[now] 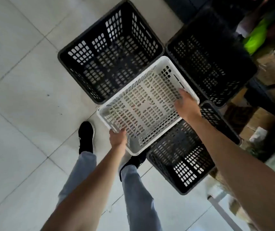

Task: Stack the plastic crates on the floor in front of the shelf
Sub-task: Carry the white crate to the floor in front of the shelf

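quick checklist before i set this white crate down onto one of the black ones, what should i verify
1. Left hand has a grip on the white crate at its near rim: ok.
2. Right hand holds the opposite rim: ok.
3. White crate empty: ok, only its perforated floor shows.
4. Target chosen: cannot tell; the crate hangs between the far-left black crate, the far-right black crate and the near black crate.
5. Crate squared over a target: not ok, it overlaps corners of all three.
6. Feet clear: cannot tell; the right shoe sits partly under the white crate's near corner.
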Available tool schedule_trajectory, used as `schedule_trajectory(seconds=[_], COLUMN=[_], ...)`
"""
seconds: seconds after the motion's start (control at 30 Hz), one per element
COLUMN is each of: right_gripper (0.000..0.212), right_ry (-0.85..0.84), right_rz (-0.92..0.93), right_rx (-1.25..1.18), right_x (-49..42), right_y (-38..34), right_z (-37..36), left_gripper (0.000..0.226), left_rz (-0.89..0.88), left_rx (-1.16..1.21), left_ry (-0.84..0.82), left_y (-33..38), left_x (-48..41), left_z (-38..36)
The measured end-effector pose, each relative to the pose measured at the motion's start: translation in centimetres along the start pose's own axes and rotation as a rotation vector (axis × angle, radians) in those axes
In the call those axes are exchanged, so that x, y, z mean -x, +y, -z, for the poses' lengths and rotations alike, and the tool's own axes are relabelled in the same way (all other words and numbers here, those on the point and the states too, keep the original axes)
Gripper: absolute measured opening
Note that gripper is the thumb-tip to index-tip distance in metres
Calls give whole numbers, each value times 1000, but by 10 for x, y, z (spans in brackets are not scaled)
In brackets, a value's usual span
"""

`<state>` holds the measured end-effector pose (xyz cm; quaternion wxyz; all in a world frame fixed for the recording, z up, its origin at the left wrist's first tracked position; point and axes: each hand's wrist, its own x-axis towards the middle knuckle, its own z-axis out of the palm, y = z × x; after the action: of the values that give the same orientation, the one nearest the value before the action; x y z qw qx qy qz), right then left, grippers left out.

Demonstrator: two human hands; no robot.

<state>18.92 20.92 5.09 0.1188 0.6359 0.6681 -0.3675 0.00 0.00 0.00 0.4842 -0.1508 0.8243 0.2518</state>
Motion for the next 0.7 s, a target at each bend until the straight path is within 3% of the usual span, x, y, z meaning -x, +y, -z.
schedule_trajectory(seconds=[0.1,0.33,0.7], right_gripper=[57,70,81], right_ry=[13,99,70], right_rz=[10,-30,57], right_rx=[96,291,442], right_x=[-30,-116,-172], right_y=[15,62,74], right_z=[-10,-29,-47], left_gripper=[81,97,83], left_rz=[66,13,-175], left_rx=[-90,-84,-241], left_ry=[142,137,172], left_y=[-15,-45,-52], left_x=[-20,-76,-95], left_z=[-1,-16,-28])
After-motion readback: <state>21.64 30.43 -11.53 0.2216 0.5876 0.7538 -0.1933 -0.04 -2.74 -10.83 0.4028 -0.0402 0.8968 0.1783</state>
